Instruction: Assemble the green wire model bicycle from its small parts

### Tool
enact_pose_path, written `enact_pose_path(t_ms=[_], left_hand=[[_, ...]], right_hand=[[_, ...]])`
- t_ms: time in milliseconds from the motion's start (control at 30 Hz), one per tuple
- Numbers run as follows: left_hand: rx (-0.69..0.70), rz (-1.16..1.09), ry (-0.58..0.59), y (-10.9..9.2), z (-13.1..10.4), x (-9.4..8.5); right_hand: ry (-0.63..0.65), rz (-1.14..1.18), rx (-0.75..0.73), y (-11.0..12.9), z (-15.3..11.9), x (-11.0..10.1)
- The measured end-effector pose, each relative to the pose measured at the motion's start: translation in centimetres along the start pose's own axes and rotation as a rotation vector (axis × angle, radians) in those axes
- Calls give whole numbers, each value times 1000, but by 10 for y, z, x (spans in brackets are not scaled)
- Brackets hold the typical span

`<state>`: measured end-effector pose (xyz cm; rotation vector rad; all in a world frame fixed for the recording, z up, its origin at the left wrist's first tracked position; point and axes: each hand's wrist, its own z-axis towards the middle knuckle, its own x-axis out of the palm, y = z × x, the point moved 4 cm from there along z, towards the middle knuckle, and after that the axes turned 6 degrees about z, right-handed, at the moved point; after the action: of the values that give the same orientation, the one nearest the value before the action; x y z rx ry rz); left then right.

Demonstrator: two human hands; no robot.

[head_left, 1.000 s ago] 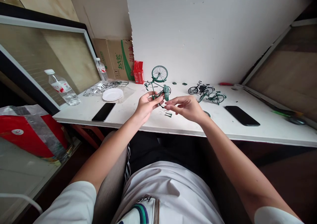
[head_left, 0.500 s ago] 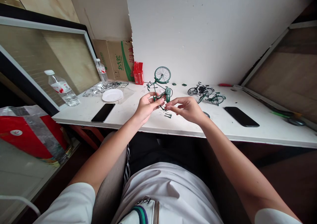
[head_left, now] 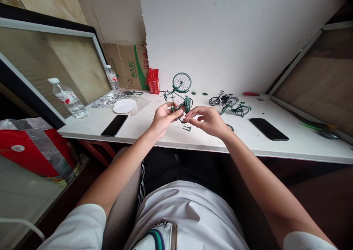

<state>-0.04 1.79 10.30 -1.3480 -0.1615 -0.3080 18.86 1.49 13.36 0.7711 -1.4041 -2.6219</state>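
Observation:
A small green model bicycle (head_left: 182,83) is held above the table, its spoked front wheel pointing away from me. My left hand (head_left: 164,119) is closed round the rear part of its frame, thumb and fingers pinching it. Close beside, my right hand (head_left: 205,120) has thumb and fingers drawn together near the model's rear end; whatever lies between the fingertips is too small to make out. Below the hands, small dark green loose parts (head_left: 186,129) lie on the white table (head_left: 143,132). A loose wheel (head_left: 230,127) shows partly behind my right wrist.
A black model bicycle (head_left: 222,98) and another green one (head_left: 239,109) stand to the right. Phones lie on both sides, one left (head_left: 114,125), one right (head_left: 268,129). At left are a white plate (head_left: 125,106), a water bottle (head_left: 68,98) and a red box (head_left: 153,81).
The model bicycle's front wheel has shifted very slightly up and right. Both hands keep nearly the same place and grip.

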Motion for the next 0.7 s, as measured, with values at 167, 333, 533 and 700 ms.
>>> enact_pose_path(t_ms=[167,333,533,700], left_hand=[[0,-19,9,-1,-1,1],[0,-35,12,-3,-2,3],[-2,-24,20,-3,-2,4],[16,-2,12,-1,-2,3]], right_hand=[[-12,54,17,1,0,0],[14,129,52,-1,0,-1],[-16,106,34,-7,1,-3],[-25,42,38,-6,1,-4]])
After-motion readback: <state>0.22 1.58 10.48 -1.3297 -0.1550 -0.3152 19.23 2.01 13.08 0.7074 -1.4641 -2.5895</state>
